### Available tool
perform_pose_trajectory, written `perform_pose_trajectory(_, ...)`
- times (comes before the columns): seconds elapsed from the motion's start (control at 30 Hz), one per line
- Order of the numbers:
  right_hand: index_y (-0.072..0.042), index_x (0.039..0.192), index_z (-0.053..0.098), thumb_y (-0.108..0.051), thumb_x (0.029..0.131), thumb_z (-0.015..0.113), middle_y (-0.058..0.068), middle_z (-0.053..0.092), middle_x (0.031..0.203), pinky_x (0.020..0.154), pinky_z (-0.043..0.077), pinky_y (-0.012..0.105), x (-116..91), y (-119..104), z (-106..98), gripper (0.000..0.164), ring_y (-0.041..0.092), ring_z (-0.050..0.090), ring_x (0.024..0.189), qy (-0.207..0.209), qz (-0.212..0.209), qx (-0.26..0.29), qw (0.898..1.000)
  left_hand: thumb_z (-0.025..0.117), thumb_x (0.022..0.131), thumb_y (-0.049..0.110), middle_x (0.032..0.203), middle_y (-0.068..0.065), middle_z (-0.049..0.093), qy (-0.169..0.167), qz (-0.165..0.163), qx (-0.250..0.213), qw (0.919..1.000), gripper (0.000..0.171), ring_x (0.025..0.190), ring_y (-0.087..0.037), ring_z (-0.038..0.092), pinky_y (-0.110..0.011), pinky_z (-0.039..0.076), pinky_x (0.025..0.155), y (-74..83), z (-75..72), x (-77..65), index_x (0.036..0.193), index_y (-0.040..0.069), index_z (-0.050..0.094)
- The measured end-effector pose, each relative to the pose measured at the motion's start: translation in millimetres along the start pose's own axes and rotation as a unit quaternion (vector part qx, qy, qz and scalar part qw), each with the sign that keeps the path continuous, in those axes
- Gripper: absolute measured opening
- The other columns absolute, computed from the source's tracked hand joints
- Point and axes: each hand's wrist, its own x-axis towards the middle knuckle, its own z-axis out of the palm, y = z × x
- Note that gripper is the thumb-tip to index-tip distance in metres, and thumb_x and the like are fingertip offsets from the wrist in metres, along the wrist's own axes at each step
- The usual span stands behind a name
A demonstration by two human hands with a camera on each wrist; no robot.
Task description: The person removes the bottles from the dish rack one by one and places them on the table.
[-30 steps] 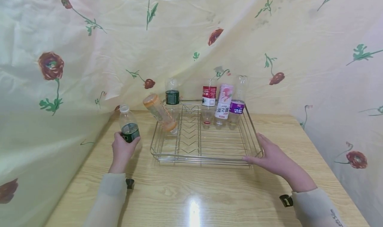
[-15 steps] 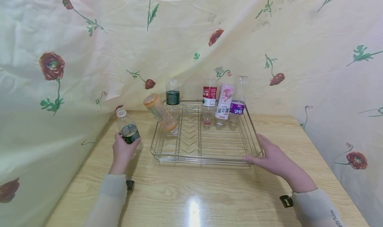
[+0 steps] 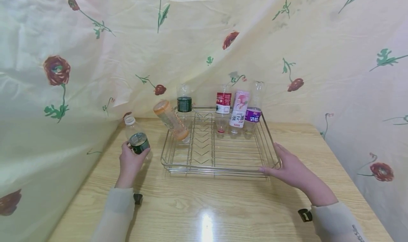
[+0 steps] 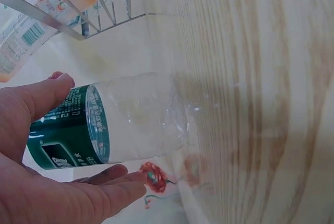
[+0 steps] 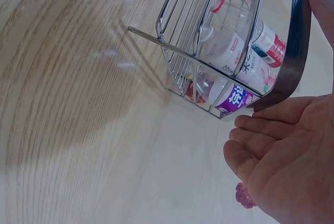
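My left hand (image 3: 132, 162) grips a clear plastic bottle (image 3: 137, 135) around its dark green label, left of the rack. Its white-capped top leans a little left in the head view. In the left wrist view the bottle's clear base (image 4: 151, 114) is right at the tabletop, with thumb and fingers on opposite sides of the label. At the front right corner of the wire dish rack (image 3: 220, 169), my right hand (image 3: 290, 167) holds the rim. The thumb lies at the front and the fingers along the right side; in the right wrist view the lower fingers (image 5: 255, 140) curl loosely.
Several bottles stand upside down in the rack: an orange-banded one (image 3: 172, 121) tilted left, a green-labelled one (image 3: 184, 104), a red-labelled one (image 3: 222, 103), a pink one (image 3: 239, 109) and a purple-labelled one (image 3: 253, 114). A flowered cloth (image 3: 197, 50) hangs behind the wooden table (image 3: 178, 206).
The bottle in my left hand has tipped slightly, its capped top moving left and down during the first half second. The right hand and rack have stayed in place.
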Motion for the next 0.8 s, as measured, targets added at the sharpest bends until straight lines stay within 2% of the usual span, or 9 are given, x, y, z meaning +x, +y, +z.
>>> perform_pose_trajectory(0.37,0.010,0.158,0.009,-0.062,0.084,0.075,0.035,0.012,0.161,0.110,0.025,0.070,-1.2,1.4,1.1,0.122,0.057,0.020,0.142,0.002,0.000,-0.003,1.000,0.078,0.091,0.033,0.154,-0.035,0.031,0.001,0.001,0.003,1.0000,0.103,0.138,-0.052,0.034,-0.062,0.034,0.110,4.4,-4.5,-6.6,0.157,-0.007,0.010)
perform_pose_trajectory(0.8,0.012,0.157,0.010,-0.065,0.083,0.074,0.036,0.013,0.160,0.110,0.024,0.070,-1.0,0.7,2.1,0.125,0.058,0.020,0.141,0.005,0.004,-0.011,1.000,0.078,0.092,0.033,0.161,-0.032,0.017,0.001,0.014,-0.004,0.9999,0.105,0.143,-0.053,0.025,-0.062,0.027,0.114,16.9,-13.3,-19.6,0.159,-0.006,0.007)
